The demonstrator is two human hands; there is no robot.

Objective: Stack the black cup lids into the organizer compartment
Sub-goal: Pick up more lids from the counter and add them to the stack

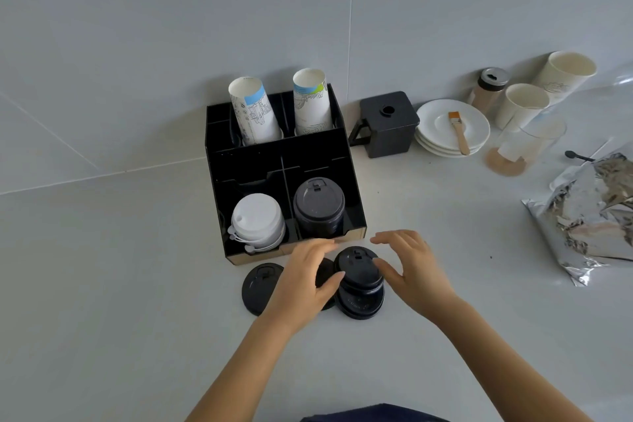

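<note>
— Forearms, two, bare, reaching toward the organizer (pixel 219 161). Hands?

— Left hand (pixel 303 279): fingers spread, thumb touching a loose stack of black lids (pixel 359 288) just before the organizer's front edge. Right hand (pixel 409 271): open, curved beside that stack, thumb against it.

— Other lids?

— One single black lid (pixel 258 286) flat on the counter, left of the stack (part hidden by the left hand). Stacked black lids (pixel 318 205) in the organizer's front right compartment; white lids (pixel 257 221) in the front left.
</note>
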